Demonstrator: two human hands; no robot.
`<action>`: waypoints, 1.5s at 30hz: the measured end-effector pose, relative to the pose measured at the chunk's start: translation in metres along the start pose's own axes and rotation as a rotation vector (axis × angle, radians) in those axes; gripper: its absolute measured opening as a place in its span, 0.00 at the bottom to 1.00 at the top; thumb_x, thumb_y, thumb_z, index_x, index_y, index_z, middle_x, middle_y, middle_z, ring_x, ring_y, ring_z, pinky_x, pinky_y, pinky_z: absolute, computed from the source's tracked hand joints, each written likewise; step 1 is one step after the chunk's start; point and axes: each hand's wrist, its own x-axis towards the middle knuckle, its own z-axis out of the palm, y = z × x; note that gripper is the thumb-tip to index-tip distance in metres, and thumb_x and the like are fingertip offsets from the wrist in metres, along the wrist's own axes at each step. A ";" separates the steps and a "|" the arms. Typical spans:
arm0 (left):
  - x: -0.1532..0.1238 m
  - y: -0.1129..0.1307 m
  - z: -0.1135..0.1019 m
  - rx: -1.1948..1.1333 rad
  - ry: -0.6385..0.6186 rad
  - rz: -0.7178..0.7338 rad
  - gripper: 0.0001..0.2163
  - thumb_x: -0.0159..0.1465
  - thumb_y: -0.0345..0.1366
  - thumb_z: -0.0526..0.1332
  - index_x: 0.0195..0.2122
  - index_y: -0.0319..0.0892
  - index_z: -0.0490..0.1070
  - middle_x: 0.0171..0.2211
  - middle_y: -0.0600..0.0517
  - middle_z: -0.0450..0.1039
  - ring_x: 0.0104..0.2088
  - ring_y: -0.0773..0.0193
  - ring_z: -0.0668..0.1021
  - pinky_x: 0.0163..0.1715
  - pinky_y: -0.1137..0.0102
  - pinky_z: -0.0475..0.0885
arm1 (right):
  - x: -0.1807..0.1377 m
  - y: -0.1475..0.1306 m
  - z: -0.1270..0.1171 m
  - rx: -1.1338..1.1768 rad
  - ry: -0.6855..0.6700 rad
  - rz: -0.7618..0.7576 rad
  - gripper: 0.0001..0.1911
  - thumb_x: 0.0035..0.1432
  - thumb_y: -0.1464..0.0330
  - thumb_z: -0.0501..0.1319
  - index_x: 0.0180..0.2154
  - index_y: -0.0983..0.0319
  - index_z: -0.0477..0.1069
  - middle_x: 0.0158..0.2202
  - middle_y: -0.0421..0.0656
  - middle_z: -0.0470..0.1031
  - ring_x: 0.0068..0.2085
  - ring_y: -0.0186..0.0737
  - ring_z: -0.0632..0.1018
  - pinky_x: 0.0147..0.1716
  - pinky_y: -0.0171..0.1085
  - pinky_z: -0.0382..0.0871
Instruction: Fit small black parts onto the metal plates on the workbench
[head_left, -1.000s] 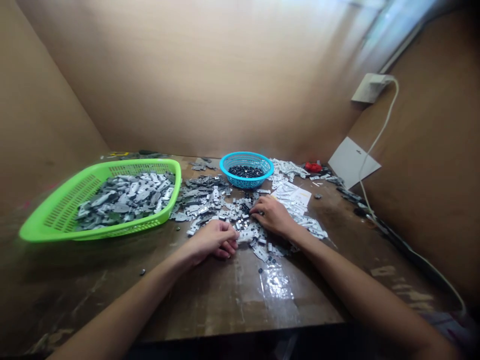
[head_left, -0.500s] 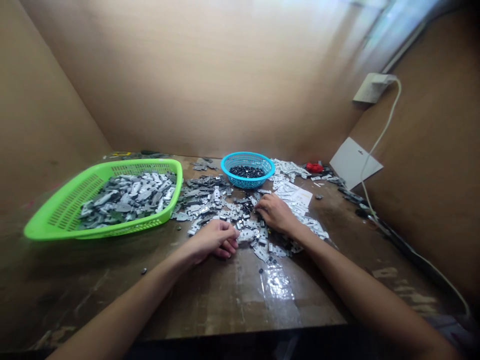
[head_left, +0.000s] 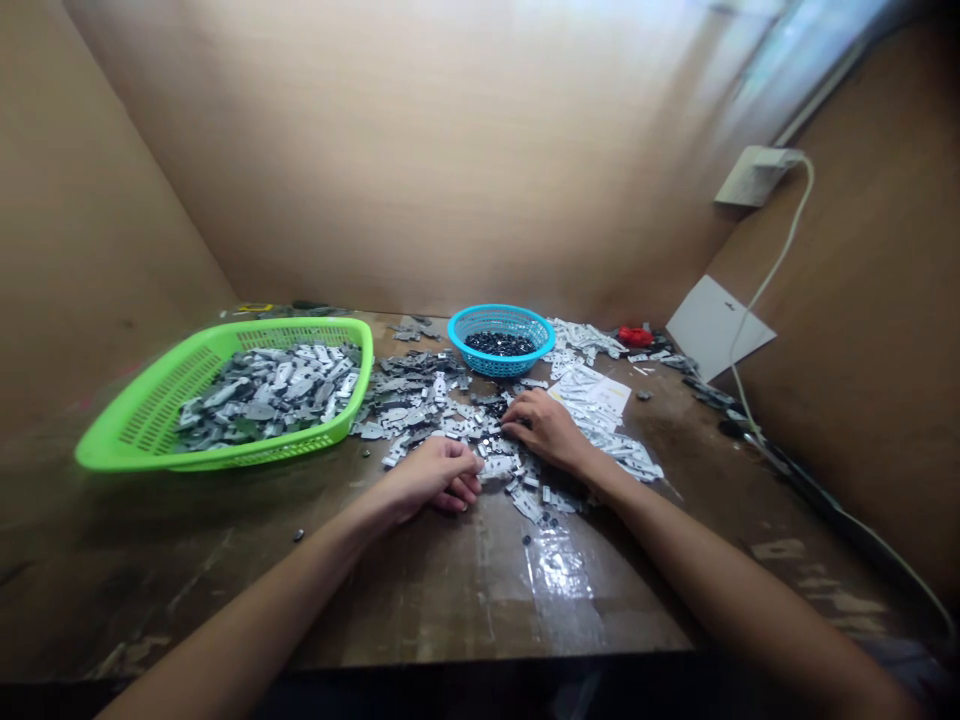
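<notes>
My right hand point(head_left: 546, 428) has slid left over the brown worktable point(head_left: 420, 600) in the past half second, its fingertips now closer to my left hand point(head_left: 439, 475) as they bend down at the edge of a cluster of small dark parts point(head_left: 493, 408). Whether those curled fingers have picked anything up, I cannot tell; they hide what lies beneath them. My left hand has held its place, thumb and forefinger pinched on the near end of a pale grey piece point(head_left: 496, 467), which lies low among the loose metal parts, between my two hands. The view has swung slightly left, so everything on the table sits farther right than it did, though the layout looks the same: the green basket point(head_left: 112, 450), loaded with grey pieces point(head_left: 274, 390), stands to my left, and the blue basket point(head_left: 501, 367), holding small black parts point(head_left: 499, 344), stands beyond my hands. A mound of darker grey parts point(head_left: 416, 380) spreads between the two baskets. To my right, a printed sheet point(head_left: 616, 396) lies partly under pale parts, with a red object point(head_left: 635, 337) behind it and a white card point(head_left: 718, 328) against the wall.
</notes>
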 end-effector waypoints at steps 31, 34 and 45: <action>0.005 -0.005 -0.003 -0.048 0.023 0.014 0.13 0.51 0.43 0.60 0.28 0.36 0.67 0.26 0.48 0.73 0.23 0.68 0.74 0.23 0.74 0.70 | -0.021 -0.059 -0.012 0.039 -0.041 -0.276 0.05 0.54 0.71 0.58 0.34 0.62 0.71 0.44 0.47 0.67 0.44 0.42 0.67 0.42 0.43 0.63; 0.005 -0.005 -0.003 -0.053 0.020 0.010 0.13 0.51 0.43 0.61 0.27 0.37 0.67 0.26 0.48 0.72 0.23 0.69 0.74 0.23 0.75 0.69 | -0.018 -0.052 -0.016 0.093 0.026 -0.230 0.05 0.55 0.70 0.57 0.35 0.62 0.71 0.43 0.47 0.68 0.44 0.41 0.68 0.43 0.41 0.63; 0.003 -0.001 -0.001 -0.044 0.015 -0.005 0.12 0.51 0.41 0.61 0.27 0.36 0.66 0.25 0.49 0.72 0.23 0.69 0.73 0.22 0.75 0.70 | -0.001 0.067 -0.026 -0.261 -0.004 0.381 0.14 0.58 0.69 0.51 0.38 0.64 0.74 0.40 0.48 0.73 0.43 0.41 0.71 0.45 0.37 0.59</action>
